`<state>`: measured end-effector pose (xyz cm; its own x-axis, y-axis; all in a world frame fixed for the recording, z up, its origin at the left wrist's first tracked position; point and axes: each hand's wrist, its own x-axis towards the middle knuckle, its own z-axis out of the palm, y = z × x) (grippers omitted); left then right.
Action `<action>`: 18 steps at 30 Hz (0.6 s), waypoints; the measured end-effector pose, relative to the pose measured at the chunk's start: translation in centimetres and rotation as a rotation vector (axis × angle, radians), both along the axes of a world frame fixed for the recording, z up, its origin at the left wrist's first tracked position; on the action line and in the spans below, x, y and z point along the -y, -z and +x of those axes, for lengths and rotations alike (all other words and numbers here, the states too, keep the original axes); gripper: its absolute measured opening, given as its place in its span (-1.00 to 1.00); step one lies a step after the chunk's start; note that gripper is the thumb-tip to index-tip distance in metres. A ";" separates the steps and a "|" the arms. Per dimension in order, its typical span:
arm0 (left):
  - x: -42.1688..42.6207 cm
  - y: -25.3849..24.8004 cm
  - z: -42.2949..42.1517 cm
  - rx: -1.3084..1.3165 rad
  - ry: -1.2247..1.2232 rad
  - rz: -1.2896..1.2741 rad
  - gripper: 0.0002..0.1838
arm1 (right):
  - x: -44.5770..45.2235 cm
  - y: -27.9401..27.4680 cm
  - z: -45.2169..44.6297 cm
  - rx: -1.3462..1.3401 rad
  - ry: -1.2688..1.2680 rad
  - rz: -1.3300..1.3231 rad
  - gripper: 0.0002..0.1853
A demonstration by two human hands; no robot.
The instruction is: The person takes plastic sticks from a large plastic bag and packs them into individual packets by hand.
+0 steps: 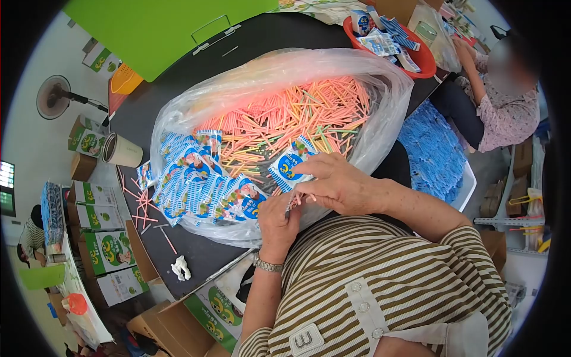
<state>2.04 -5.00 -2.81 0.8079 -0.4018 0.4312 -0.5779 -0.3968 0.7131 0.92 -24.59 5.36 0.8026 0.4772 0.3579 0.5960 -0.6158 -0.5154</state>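
Note:
My left hand (278,221), with a metal watch on the wrist, is closed on a small bundle of pink sticks (295,200) at the near rim of a big clear plastic bag (392,89). My right hand (345,187) comes in from the right, fingers apart and stretched out, its lower fingertips at the bundle. Its upper fingers overlap a blue and white printed packet (288,166); whether they touch it I cannot tell. Loose pink, yellow and green sticks (285,113) fill the back of the bag. Rows of overlapping blue and white packets (190,178) lie at its left.
Beige cup (122,150), loose sticks (138,202) and crumpled white tissue (181,269) lie on the black table (208,262). A red basket (425,59) of wrappers stands at the back right. Blue packets fill a white bin (467,190). Another person (505,101) sits at the right.

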 end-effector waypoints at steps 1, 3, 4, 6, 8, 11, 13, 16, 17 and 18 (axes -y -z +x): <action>0.1 0.0 0.1 0.000 0.001 -0.002 -0.62 | 0.1 -0.1 0.0 -0.008 0.007 0.012 -0.81; 0.1 -0.3 0.1 0.018 0.018 -0.016 -0.63 | 0.1 0.1 0.0 -0.021 0.012 0.025 -0.80; 0.2 -0.4 0.1 0.028 0.027 -0.022 -0.64 | 0.1 0.4 0.1 -0.044 -0.006 0.121 -0.78; 0.2 -0.6 0.1 0.034 0.031 -0.027 -0.65 | 0.1 0.7 0.4 -0.088 -0.043 0.312 -0.74; 0.2 -0.8 0.1 0.045 0.038 -0.034 -0.66 | 1.1 0.2 1.2 -0.021 -0.004 0.279 -0.74; 0.2 -0.8 0.0 0.037 0.016 -0.016 -0.66 | 3.0 -0.2 2.6 0.108 0.075 0.214 -0.74; 0.3 -1.0 0.0 0.036 0.017 -0.006 -0.66 | 4.2 -0.1 3.1 0.171 0.292 -0.053 -0.73; 0.4 -1.2 0.1 0.049 0.028 0.033 -0.65 | 3.0 -1.6 2.1 0.200 0.195 -0.081 -0.71; 0.4 -0.9 -0.1 0.041 0.030 0.035 -0.65 | 1.8 -1.9 1.3 0.187 0.001 0.038 -0.68; 0.4 -0.6 -0.1 0.068 0.032 0.044 -0.65 | 0.9 -1.7 0.9 0.187 0.003 0.040 -0.68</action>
<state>1.98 -5.39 -2.24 0.7636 -0.4470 0.4660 -0.6375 -0.4074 0.6539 1.84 -25.47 7.06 0.7217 0.4576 0.5194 0.6819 -0.5990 -0.4197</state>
